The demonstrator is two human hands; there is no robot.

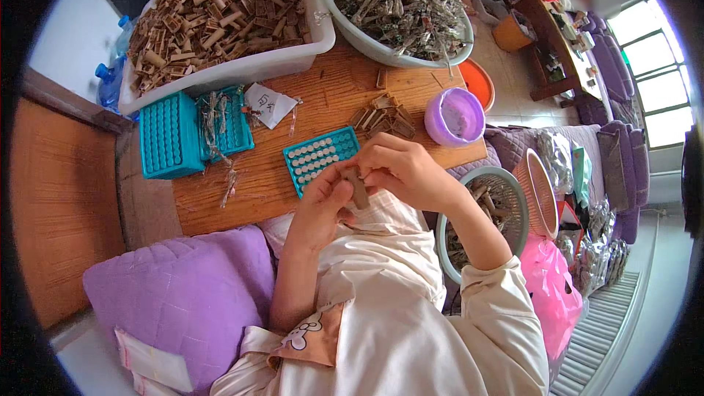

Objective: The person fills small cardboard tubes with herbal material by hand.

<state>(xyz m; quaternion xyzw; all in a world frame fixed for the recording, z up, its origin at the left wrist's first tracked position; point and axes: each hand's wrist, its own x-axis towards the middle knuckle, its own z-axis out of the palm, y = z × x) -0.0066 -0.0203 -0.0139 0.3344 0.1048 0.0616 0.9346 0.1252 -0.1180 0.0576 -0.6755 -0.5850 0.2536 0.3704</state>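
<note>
A brown casing [359, 191] is pinched above the lap [396, 221] by the fingers of the left hand [323, 196], apparently for steadiness; the right hand's [405, 170] fingers are bunched at its upper end, their grip partly hidden. The teal tray [345, 151] is placed within reach.

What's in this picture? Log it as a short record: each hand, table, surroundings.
Left hand: grips a brown piece
Right hand: bent at its upper end; exact contact unclear
Surface: wooden table
Near hands: teal tray, partly filled with white round pieces
Left: stacked teal trays
Right: purple tub near loose brown parts
Far side: white bin of brown parts; basin of shiny bundles
Lower right: grey basket holding brown parts
</note>
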